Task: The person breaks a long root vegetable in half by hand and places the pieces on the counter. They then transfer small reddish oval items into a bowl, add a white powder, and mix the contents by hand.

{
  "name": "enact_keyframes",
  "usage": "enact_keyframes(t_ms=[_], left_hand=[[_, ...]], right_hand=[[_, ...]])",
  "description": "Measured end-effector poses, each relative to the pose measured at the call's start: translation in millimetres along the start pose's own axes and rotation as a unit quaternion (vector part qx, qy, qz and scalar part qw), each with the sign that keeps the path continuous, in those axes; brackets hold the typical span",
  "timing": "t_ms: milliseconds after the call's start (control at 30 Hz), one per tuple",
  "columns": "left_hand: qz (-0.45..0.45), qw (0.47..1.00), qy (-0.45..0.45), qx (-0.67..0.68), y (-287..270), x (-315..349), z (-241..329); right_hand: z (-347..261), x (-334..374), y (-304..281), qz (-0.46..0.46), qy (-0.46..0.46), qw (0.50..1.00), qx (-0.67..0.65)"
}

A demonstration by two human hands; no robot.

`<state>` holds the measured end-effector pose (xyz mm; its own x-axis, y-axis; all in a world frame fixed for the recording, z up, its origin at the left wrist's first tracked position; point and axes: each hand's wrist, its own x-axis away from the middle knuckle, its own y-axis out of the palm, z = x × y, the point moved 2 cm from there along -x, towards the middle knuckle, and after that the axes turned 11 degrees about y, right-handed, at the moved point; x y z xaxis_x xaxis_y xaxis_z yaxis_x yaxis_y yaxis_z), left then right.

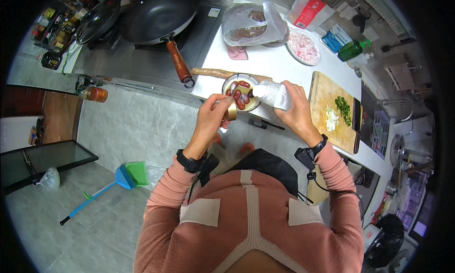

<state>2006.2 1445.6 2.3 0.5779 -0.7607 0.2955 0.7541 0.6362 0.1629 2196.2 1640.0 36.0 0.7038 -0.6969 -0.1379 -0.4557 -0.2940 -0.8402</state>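
My right hand [297, 113] is wrapped round a clear bottle [275, 95], which is tipped on its side. Its mouth is over the right rim of a small bowl [224, 87] at the counter's front edge. Dark red dates [243, 84] lie in the bowl, in what looks like shallow liquid. Whether anything flows from the bottle, I cannot make out. Just left of the bowl, my left hand [208, 120] is closed on a gold cap [231, 111], pinched between thumb and fingers. Behind the bowl lies a long brown root [212, 73], partly hidden by it.
A wok [159, 17] sits on the stove, its wooden handle [177, 59] pointing toward me. To the right, a cutting board [322, 100] carries chopped greens and a knife. Farther back are a plate of minced meat [303, 46] and a plastic bag [249, 26]. A dustpan [137, 173] lies on the floor.
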Motion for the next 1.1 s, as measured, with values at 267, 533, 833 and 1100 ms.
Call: enact_keyframes(t_ms=[267,533,833,1100], left_hand=[[-0.031,0.994,0.1,-0.004,35,-15,3],[0.01,0.885,0.366,-0.287,75,-7,15],[-0.114,0.966,0.17,-0.158,88,1,18],[-0.231,0.748,0.507,-0.359,106,23,49]], right_hand=[[1,11,-6,-0.005,0.035,0.998,-0.046],[-14,37,-7,0.037,-0.026,0.997,-0.069],[-13,63,-27,0.069,-0.105,0.992,0.004],[3,89,-34,-0.039,0.116,0.964,-0.237]])
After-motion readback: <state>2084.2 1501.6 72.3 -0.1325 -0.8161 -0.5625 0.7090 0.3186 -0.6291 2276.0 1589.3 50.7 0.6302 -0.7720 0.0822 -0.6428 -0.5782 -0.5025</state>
